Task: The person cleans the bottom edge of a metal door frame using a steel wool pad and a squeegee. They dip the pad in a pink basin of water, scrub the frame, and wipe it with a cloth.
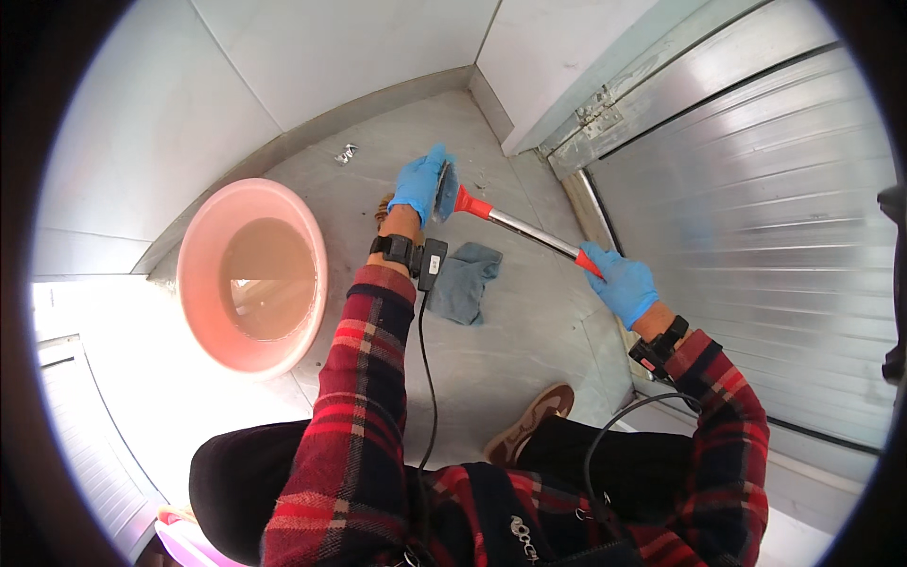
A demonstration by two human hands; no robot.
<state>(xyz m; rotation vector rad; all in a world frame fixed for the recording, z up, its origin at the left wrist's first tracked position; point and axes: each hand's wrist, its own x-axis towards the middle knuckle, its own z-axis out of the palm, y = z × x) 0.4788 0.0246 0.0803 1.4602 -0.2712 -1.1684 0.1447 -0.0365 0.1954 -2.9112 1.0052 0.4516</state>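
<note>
My left hand (421,183), in a blue glove, is at the wide blue-grey head (446,191) of a long-handled cleaning tool, its fingers along the far side. The tool's metal handle (531,232) has red ends and slopes down to the right. My right hand (621,281), also gloved in blue, is closed around the handle's lower red end. A crumpled grey-blue cloth (464,283) lies on the floor just below the head. Partly hidden behind my left wrist is a brown striped object (383,211).
A pink plastic basin (195,312) of murky water stands on the left. A small crumpled silver wrapper (346,154) lies near the wall skirting (375,106). At the right is a ribbed metal door (751,234) with a hinge. My brown shoe (531,424) rests on the tiles.
</note>
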